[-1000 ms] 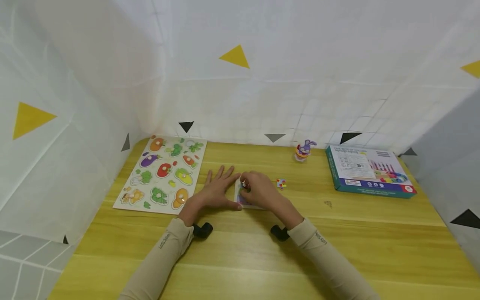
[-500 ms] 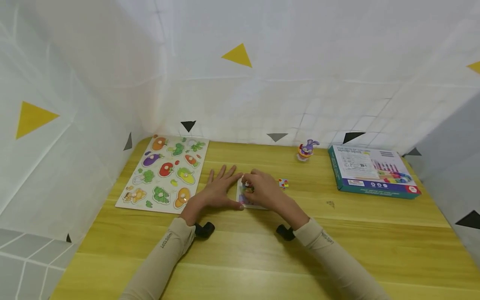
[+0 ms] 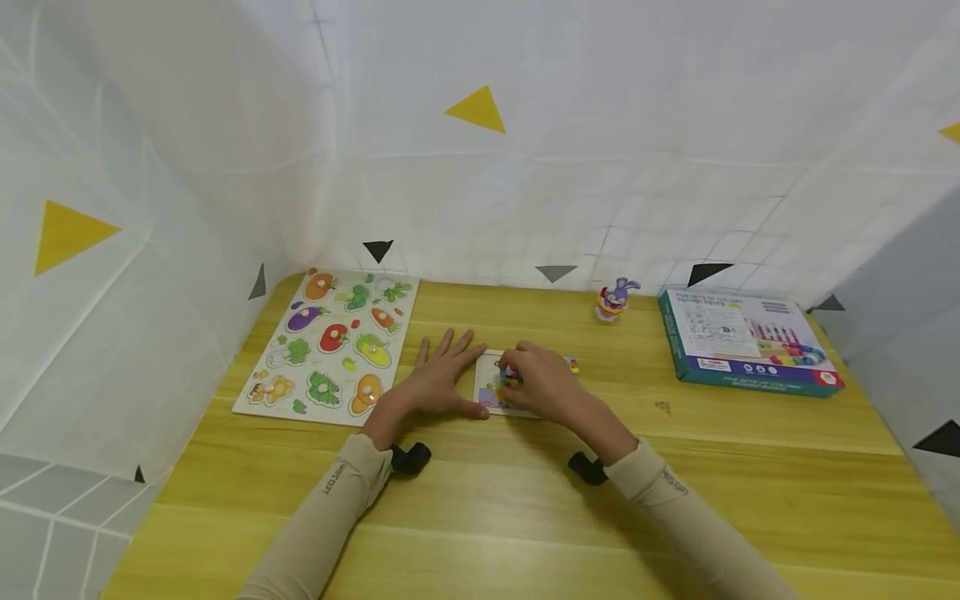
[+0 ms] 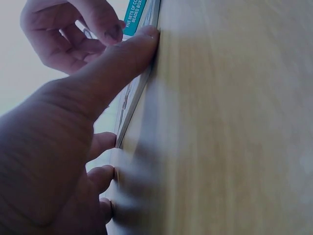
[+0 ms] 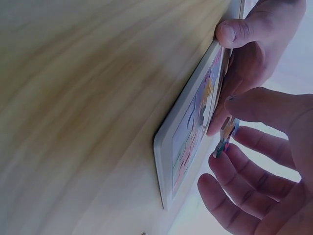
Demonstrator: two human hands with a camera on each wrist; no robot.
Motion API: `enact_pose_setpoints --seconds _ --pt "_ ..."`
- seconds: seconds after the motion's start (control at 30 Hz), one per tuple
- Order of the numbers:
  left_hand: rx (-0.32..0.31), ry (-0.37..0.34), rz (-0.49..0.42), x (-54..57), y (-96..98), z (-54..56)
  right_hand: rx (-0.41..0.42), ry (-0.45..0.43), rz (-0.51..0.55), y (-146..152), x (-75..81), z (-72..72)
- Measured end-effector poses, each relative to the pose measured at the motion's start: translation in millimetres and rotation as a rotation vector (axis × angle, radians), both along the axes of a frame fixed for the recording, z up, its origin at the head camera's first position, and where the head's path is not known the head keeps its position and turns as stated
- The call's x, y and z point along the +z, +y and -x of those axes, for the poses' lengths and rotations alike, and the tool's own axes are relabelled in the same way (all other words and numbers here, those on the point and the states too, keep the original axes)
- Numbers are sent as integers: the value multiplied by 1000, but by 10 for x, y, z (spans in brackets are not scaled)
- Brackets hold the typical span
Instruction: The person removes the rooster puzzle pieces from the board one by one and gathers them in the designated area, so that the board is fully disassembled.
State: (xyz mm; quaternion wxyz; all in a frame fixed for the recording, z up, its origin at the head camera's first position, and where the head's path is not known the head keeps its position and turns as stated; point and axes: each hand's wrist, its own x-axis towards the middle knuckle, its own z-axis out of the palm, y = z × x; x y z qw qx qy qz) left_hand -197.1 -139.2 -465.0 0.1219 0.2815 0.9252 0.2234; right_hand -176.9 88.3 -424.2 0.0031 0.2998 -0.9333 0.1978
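Observation:
A small jigsaw puzzle tray (image 3: pixel 486 367) with a pale rim and a colourful picture lies flat on the table. My left hand (image 3: pixel 431 387) lies spread at its left side, fingers straight, with thumb and index fingertip at the tray's left corners. Over the tray, my right hand (image 3: pixel 547 383) pinches a small colourful jigsaw piece (image 5: pixel 228 133) between thumb and fingers. In the right wrist view the piece is tilted and apart from the picture. Another jigsaw piece (image 3: pixel 573 365) lies on the table beyond the right hand, mostly hidden behind it.
A vegetable knob puzzle board (image 3: pixel 341 362) lies at the left. At the back stands a purple rabbit figurine (image 3: pixel 615 300). A flat teal and white bead set box (image 3: pixel 750 342) lies at the right. White sheeting (image 3: pixel 600 167) hangs behind the table.
My right hand has shifted to the right with the jigsaw piece, showing more of the tray's left part and covering more of the loose piece. The left hand keeps its place.

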Motion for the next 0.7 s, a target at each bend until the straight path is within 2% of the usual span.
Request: enact_pose_setpoints --seconds 0.7 --pt "7 -12 -3 22 14 1 -49 8 -24 395 -2 -82"
